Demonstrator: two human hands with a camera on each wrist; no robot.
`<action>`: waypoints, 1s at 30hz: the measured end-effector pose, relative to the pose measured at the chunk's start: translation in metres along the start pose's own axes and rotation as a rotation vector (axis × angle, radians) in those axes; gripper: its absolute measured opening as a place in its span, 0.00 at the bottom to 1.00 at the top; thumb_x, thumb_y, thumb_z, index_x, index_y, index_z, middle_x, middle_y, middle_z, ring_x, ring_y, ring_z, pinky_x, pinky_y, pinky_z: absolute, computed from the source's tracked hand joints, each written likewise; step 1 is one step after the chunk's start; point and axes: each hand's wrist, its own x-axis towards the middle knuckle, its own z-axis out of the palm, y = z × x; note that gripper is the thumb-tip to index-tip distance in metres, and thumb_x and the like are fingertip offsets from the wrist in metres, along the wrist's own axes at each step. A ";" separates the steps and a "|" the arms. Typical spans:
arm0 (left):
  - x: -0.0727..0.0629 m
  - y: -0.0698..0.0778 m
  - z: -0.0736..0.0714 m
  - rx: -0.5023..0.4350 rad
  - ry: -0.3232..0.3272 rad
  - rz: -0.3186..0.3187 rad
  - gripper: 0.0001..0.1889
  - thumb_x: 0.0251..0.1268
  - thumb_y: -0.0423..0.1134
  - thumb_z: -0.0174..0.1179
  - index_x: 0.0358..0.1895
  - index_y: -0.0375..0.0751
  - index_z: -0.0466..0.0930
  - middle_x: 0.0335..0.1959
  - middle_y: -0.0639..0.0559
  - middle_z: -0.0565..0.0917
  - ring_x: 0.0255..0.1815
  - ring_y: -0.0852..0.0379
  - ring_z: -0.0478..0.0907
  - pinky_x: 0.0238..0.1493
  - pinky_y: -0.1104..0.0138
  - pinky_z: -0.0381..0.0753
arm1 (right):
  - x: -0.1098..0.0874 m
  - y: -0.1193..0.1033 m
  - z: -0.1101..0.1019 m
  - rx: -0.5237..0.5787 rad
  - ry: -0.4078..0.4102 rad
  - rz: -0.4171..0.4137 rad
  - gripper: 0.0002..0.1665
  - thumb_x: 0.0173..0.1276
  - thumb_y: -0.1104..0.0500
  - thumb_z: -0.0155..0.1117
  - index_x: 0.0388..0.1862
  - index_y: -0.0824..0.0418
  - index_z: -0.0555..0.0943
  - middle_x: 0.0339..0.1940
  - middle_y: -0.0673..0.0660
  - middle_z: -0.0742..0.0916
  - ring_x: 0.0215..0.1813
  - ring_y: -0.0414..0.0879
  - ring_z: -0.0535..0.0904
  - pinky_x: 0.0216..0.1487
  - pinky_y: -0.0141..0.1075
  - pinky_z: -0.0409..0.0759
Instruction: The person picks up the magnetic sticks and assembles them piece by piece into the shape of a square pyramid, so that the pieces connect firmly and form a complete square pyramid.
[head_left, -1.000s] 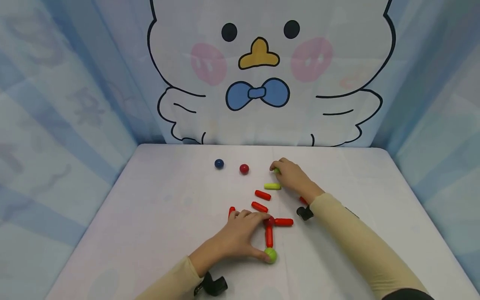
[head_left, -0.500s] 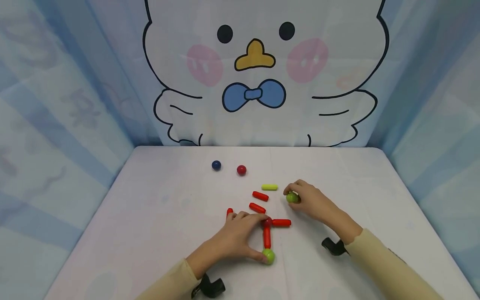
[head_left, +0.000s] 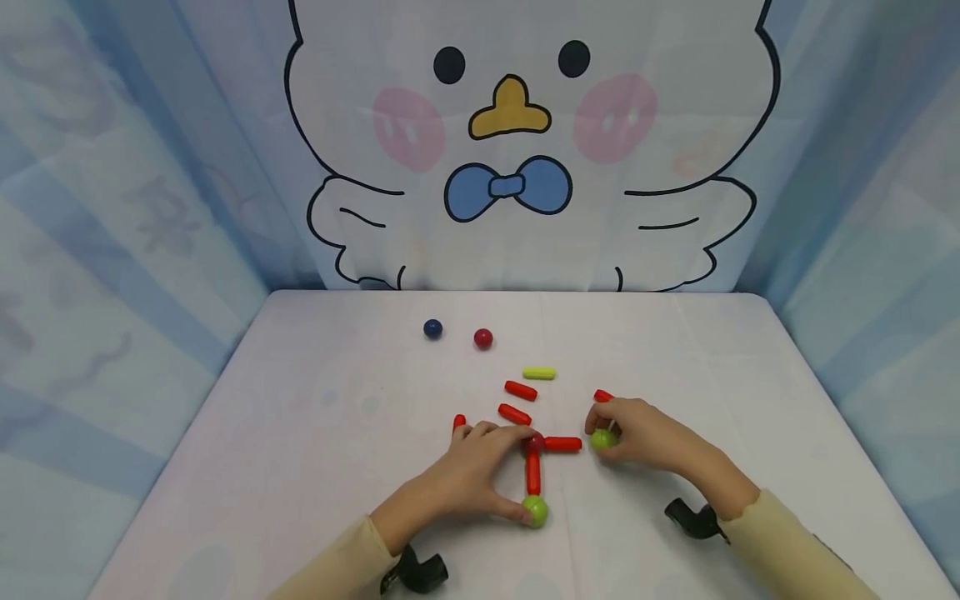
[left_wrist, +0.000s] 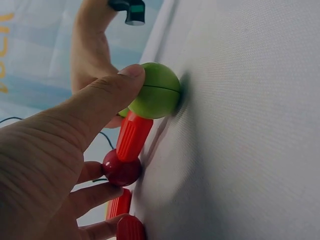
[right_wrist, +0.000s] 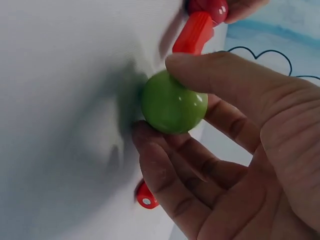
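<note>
On the table stands a joined piece: a red ball [left_wrist: 121,168] bears a red stick [head_left: 533,473] toward the near side, ending in a green ball [left_wrist: 160,92], and another red stick [head_left: 564,444] to the right. My left hand [head_left: 476,473] holds this piece, thumb on the green ball and a fingertip at the red ball. Just beyond the right stick's free end, my right hand [head_left: 647,433] pinches a second green ball [right_wrist: 172,104] between thumb and fingers, close to the tabletop. A gap separates that ball from the stick in the head view.
Loose red sticks [head_left: 521,390] [head_left: 514,414] and a yellow-green stick [head_left: 539,373] lie behind the joined piece. Farther back sit a blue ball [head_left: 432,328] and a red ball [head_left: 483,338]. Red stick ends show beside the left fingers [head_left: 459,422] and behind the right hand [head_left: 603,396].
My right hand has brought the green ball from the back of the table toward me and rightward, near the right stick's end. The left hand keeps its hold in place.
</note>
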 end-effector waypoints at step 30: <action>-0.003 -0.008 -0.021 0.110 0.042 -0.035 0.29 0.61 0.48 0.75 0.66 0.52 0.79 0.64 0.53 0.79 0.62 0.54 0.72 0.64 0.56 0.76 | -0.017 -0.009 0.016 -0.019 0.029 0.112 0.29 0.60 0.53 0.80 0.57 0.47 0.75 0.44 0.50 0.81 0.29 0.42 0.73 0.30 0.34 0.74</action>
